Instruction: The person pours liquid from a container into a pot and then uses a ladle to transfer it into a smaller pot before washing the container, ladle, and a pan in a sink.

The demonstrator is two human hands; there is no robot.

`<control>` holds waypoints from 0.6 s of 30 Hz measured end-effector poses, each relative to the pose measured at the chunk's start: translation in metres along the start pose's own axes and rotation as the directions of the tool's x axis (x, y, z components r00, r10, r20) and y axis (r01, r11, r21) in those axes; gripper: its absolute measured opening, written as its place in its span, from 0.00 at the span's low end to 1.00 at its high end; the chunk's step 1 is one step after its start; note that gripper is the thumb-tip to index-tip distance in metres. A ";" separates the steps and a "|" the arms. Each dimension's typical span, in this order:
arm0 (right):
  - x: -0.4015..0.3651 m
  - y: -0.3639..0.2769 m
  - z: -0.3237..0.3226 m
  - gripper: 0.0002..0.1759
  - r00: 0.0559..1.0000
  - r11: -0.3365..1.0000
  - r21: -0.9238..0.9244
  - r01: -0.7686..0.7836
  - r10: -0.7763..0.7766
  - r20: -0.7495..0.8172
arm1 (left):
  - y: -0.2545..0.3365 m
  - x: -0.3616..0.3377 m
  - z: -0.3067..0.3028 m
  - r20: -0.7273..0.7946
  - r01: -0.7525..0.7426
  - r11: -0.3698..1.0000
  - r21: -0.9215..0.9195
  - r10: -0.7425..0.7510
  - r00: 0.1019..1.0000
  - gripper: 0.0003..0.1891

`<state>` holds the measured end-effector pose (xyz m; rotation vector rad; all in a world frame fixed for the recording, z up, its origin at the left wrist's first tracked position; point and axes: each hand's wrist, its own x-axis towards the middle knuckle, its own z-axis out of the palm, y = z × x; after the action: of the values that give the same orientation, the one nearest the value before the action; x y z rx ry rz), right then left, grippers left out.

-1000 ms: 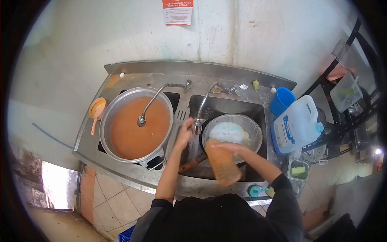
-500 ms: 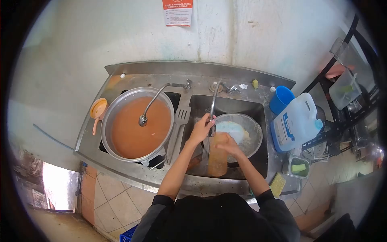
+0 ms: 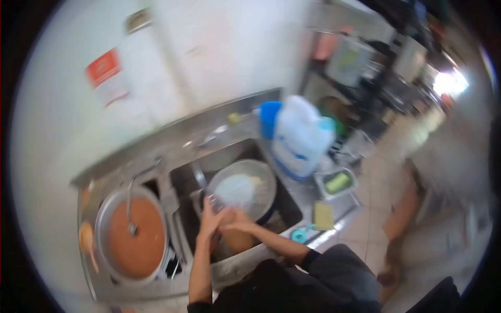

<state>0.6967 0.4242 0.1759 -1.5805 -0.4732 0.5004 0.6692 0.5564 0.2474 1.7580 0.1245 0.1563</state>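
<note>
A: Surface, room?
B: Steel bench against a white wall, tiled floor right of the sink. Frame is blurred.
A: Hands?
B: Both are over the sink. Right hand has its grip wrapped on an orange tumbler, low in the sink. Left hand touches the right; I can't tell its grip.
A: Labels?
B: Red sign on the wall above the sink, jug right of it. Text unreadable.
</note>
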 end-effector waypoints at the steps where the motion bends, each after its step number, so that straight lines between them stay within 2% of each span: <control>1: -0.006 -0.016 -0.003 0.38 0.998 0.991 0.120 -0.052 0.049 0.027 | -0.009 0.001 -0.001 0.055 0.061 0.987 -0.151 -0.053 0.997 0.28; 2: -0.011 -0.033 -0.003 0.39 0.994 0.965 0.245 -0.094 0.079 0.072 | -0.025 0.003 -0.007 0.084 0.039 0.992 -0.120 -0.029 0.996 0.30; 3: -0.005 -0.022 -0.007 0.39 0.998 0.964 0.260 -0.061 0.067 -0.015 | -0.035 0.010 -0.007 0.100 0.014 0.996 -0.086 -0.006 0.995 0.31; 5: 0.004 0.013 -0.007 0.39 0.995 0.979 0.181 -0.095 0.090 0.033 | -0.026 0.012 -0.002 0.197 -0.015 0.998 -0.067 0.028 0.980 0.33; 6: 0.000 0.010 -0.010 0.39 0.996 0.975 0.205 -0.090 0.089 0.013 | -0.022 0.009 -0.006 0.210 -0.021 0.998 -0.054 0.032 0.977 0.36; 8: -0.008 -0.005 -0.018 0.38 0.975 0.923 0.317 -0.219 0.195 0.106 | -0.021 0.006 -0.006 0.207 -0.033 0.999 0.009 0.030 0.978 0.37; 9: -0.007 0.000 -0.016 0.38 0.977 0.919 0.331 -0.212 0.190 0.099 | -0.020 0.007 -0.005 0.194 -0.047 0.998 0.046 0.037 0.980 0.37; 12: -0.002 0.008 -0.019 0.40 0.978 0.925 0.322 -0.200 0.172 0.115 | -0.017 0.008 -0.002 0.189 -0.020 0.992 0.124 -0.004 0.982 0.36; 14: 0.003 0.011 -0.017 0.42 0.968 0.957 0.166 -0.236 0.217 0.126 | -0.013 0.007 0.000 0.185 -0.022 0.989 0.145 -0.005 0.983 0.34; 18: 0.005 0.018 -0.008 0.45 0.976 0.967 0.148 -0.206 0.193 0.097 | -0.009 0.003 0.008 0.123 -0.024 0.975 0.221 -0.003 0.992 0.31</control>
<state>0.7053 0.4191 0.1584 -1.4663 -0.3290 0.7411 0.6731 0.5510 0.2377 1.9864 0.0444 0.0429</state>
